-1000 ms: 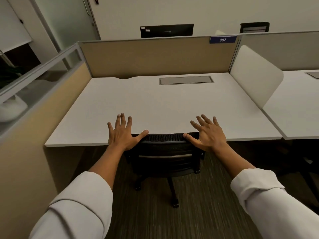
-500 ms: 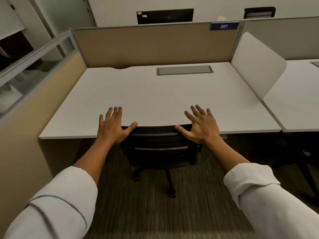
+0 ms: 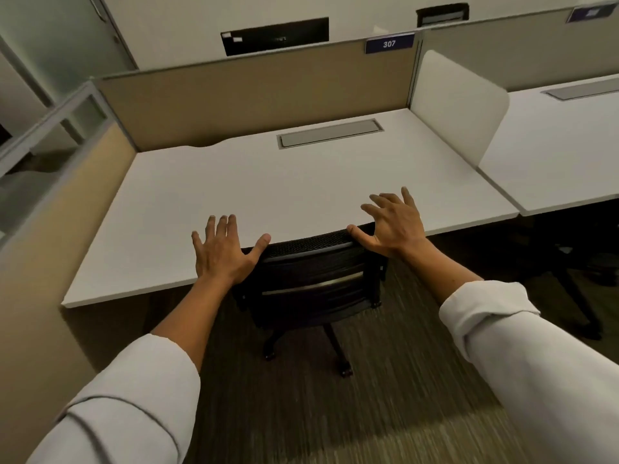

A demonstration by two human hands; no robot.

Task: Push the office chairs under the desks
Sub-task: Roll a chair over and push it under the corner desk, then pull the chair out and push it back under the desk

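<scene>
A black mesh office chair [image 3: 311,279] stands pushed in at the front edge of a white desk [image 3: 268,185], its seat hidden under the desktop. Only its backrest, column and two castors show. My left hand [image 3: 224,252] rests at the left top corner of the backrest, fingers spread, thumb along the top rail. My right hand [image 3: 392,222] is at the right top corner, fingers spread and lifted over the desk edge, thumb touching the rail. Neither hand is wrapped around the chair.
Tan partition panels [image 3: 254,92] wall the desk at the back and left. A white divider [image 3: 459,105] separates it from a second desk [image 3: 562,142] on the right, with a dark chair base [image 3: 569,279] beneath. Striped carpet [image 3: 335,396] lies behind the chair.
The view has tilted and swung left. My right hand's fingers have lifted and curled slightly over the desk edge. The chair stays against the desk.
</scene>
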